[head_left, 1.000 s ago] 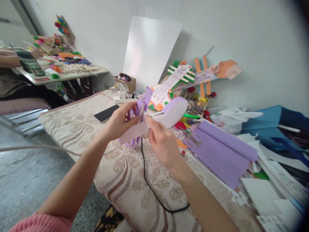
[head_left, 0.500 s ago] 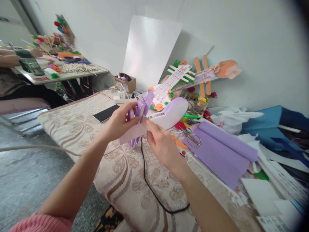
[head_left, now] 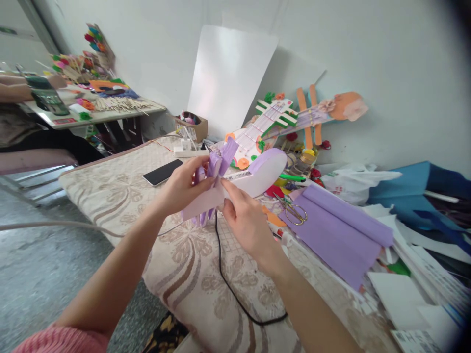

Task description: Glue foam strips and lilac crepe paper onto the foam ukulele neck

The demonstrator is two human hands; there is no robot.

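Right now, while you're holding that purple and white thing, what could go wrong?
The purple strips in my left hand look thin, so they could crease or tear if pinched too hard.

The black cord curves toward my right forearm, so my arm might catch it.

The scissors lie uncovered on the purple sheet, and a hand reaching there could get poked.
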